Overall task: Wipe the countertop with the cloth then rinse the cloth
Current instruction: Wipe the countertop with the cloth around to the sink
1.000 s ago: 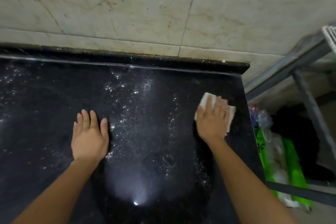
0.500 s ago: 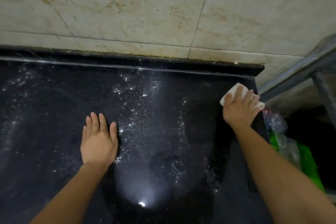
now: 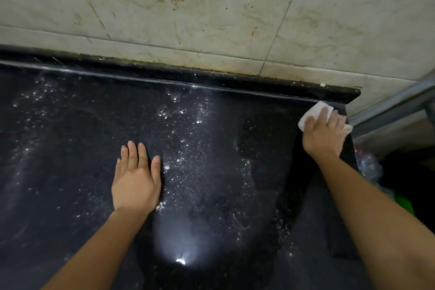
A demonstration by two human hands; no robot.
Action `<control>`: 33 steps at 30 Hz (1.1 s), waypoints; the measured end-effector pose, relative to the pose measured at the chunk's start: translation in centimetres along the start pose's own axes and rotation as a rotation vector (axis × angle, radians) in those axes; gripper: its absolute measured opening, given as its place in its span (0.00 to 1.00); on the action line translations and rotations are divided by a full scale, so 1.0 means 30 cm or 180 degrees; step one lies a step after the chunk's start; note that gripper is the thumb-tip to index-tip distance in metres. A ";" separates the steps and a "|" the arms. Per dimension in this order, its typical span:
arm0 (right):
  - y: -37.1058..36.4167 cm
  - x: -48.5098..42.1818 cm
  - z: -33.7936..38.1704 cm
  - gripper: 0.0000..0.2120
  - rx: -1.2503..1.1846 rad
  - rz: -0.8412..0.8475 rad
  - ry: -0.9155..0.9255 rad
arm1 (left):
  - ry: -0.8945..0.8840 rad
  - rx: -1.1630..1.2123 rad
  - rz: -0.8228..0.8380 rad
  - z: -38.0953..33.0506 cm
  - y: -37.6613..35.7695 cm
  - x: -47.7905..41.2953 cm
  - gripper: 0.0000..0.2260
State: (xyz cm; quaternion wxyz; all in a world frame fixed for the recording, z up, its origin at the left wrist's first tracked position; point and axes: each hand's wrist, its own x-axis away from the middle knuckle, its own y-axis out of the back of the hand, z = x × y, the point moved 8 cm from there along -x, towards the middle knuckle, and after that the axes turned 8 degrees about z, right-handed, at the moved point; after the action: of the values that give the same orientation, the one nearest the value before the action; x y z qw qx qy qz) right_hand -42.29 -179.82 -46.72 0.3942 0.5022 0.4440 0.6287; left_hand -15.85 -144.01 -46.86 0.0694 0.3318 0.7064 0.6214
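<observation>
The black speckled countertop fills the lower view, wet and dotted with white droplets down its middle. A white cloth lies at the counter's far right corner, against the raised back lip. My right hand presses flat on the cloth with straight fingers, covering most of it. My left hand rests palm down on the bare counter near the middle, fingers straight and together, holding nothing.
A stained beige tiled wall rises behind the counter. Past the counter's right edge stands a metal frame, with plastic bags and something green low in the dark gap.
My right hand has slid the cloth away from me and rightward into the far right corner. My left hand stays planted on the counter.
</observation>
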 end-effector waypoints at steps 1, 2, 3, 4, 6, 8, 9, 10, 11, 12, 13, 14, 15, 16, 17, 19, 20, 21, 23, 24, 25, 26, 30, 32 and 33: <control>0.005 -0.001 0.032 0.29 -0.0009 -0.0007 -0.0350 | -0.0005 0.0009 0.0005 0.002 -0.004 -0.001 0.28; 0.009 0.010 0.098 0.30 0.0106 -0.0014 -0.0534 | -0.0002 0.0022 0.0014 0.004 -0.007 -0.003 0.28; -0.001 0.031 0.188 0.32 0.0206 -0.0004 -0.0513 | 0.0002 0.0026 0.0030 0.005 -0.009 -0.004 0.28; -0.030 0.065 0.301 0.33 0.0266 0.0054 -0.0259 | 0.0004 0.0016 0.0044 0.004 -0.009 -0.005 0.29; -0.134 0.173 0.544 0.33 0.0323 0.0234 0.0770 | -0.0002 -0.0047 0.0066 0.003 -0.006 -0.005 0.29; -0.207 0.303 0.716 0.32 0.0490 0.0436 0.1951 | 0.0007 -0.0097 0.0088 0.004 0.000 -0.005 0.29; -0.214 0.327 0.749 0.31 0.0572 0.0495 0.2419 | 0.0012 -0.0092 0.0099 0.004 0.003 -0.007 0.29; -0.192 0.327 0.754 0.29 0.0618 0.0494 0.2827 | 0.0015 -0.0079 0.0108 0.003 0.006 -0.008 0.29; -0.174 0.304 0.733 0.28 0.0645 0.0470 0.3187 | 0.0018 -0.0067 0.0114 0.002 0.008 -0.009 0.28; -0.157 0.276 0.693 0.26 0.0657 0.0421 0.3449 | 0.0021 -0.0053 0.0115 0.001 0.009 -0.009 0.28; -0.141 0.221 0.628 0.26 0.0694 0.0339 0.3477 | 0.0024 -0.0038 0.0112 0.001 0.009 -0.009 0.28; -0.127 0.161 0.543 0.28 0.0699 0.0280 0.3292 | 0.0023 -0.0028 0.0110 0.001 0.007 -0.007 0.28; -0.105 0.108 0.444 0.31 0.0628 0.0240 0.2938 | 0.0013 -0.0021 0.0109 0.002 0.004 -0.005 0.28; -0.082 0.065 0.345 0.31 0.0487 0.0104 0.2611 | 0.0004 -0.0010 0.0109 0.003 0.002 -0.005 0.28; -0.051 0.033 0.251 0.29 0.0336 -0.0077 0.2221 | 0.0000 0.0004 0.0113 0.004 0.001 -0.004 0.29; -0.018 -0.018 0.090 0.25 0.0052 -0.0281 0.1149 | -0.0008 0.0029 0.0145 0.006 -0.001 -0.005 0.29; -0.015 -0.031 0.052 0.25 -0.0024 -0.0248 0.0594 | -0.0007 0.0033 0.0162 0.007 -0.001 -0.005 0.30; -0.023 -0.032 0.049 0.26 -0.0054 -0.0200 0.0191 | -0.0004 0.0018 0.0177 0.008 -0.001 -0.004 0.30; -0.054 0.020 0.138 0.28 0.0067 -0.0197 0.0132 | 0.0001 -0.0051 0.0216 0.009 -0.003 0.001 0.30; -0.071 0.077 0.220 0.29 0.0163 -0.0216 0.0497 | 0.0001 -0.0077 0.0254 0.009 -0.008 0.003 0.31; -0.100 0.150 0.301 0.30 0.0149 -0.0169 0.1016 | 0.0001 -0.0077 0.0305 0.010 -0.012 0.003 0.31; -0.144 0.223 0.341 0.30 0.0137 0.0020 0.1506 | -0.0003 -0.0045 0.0362 0.013 -0.015 0.003 0.31; -0.107 0.283 0.271 0.30 0.0273 0.0193 0.2518 | -0.0232 0.0154 0.0119 0.025 0.008 0.088 0.30; -0.061 0.152 0.091 0.26 0.0281 -0.0051 0.1797 | -0.0412 0.0226 -0.0071 0.024 -0.006 0.217 0.31; -0.040 0.102 -0.010 0.25 0.0262 -0.0150 0.1354 | -0.0471 0.0239 -0.0054 0.019 -0.034 0.290 0.31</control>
State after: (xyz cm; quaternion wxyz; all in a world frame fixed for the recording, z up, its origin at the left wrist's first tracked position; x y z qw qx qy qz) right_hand -43.10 -176.63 -47.03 0.2854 0.3633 0.5541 0.6925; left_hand -22.66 -138.71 -45.19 0.1141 0.3731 0.7249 0.5677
